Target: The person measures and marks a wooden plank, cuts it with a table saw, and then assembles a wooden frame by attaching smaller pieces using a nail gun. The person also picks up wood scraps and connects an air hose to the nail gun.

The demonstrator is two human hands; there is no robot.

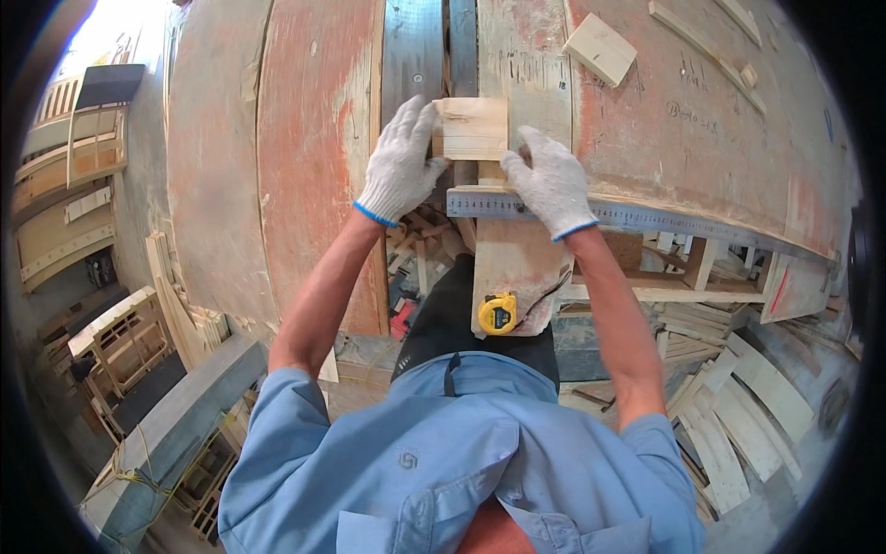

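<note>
A small pale wooden block [475,131] lies across the slot between the workbench boards. My left hand [399,166], in a white knit glove with a blue cuff, is open at its left side, fingers stretched out and thumb apart. At the block's right edge my right hand [551,180], gloved the same way, is open too, its thumb near the lower right corner. Whether either palm presses on the block is hidden. Just below, a long steel ruler [484,204] runs rightward along the bench edge, partly under my right wrist. A yellow tape measure [498,314] rests on a protruding board [517,254].
Another square wood piece [601,50] and a thin strip [706,55] lie on the bench top [323,138] at the far right. Offcuts fill the gap below the block. Curved wooden slats [738,425] are stacked low at right; wooden frames [129,346] stand at left.
</note>
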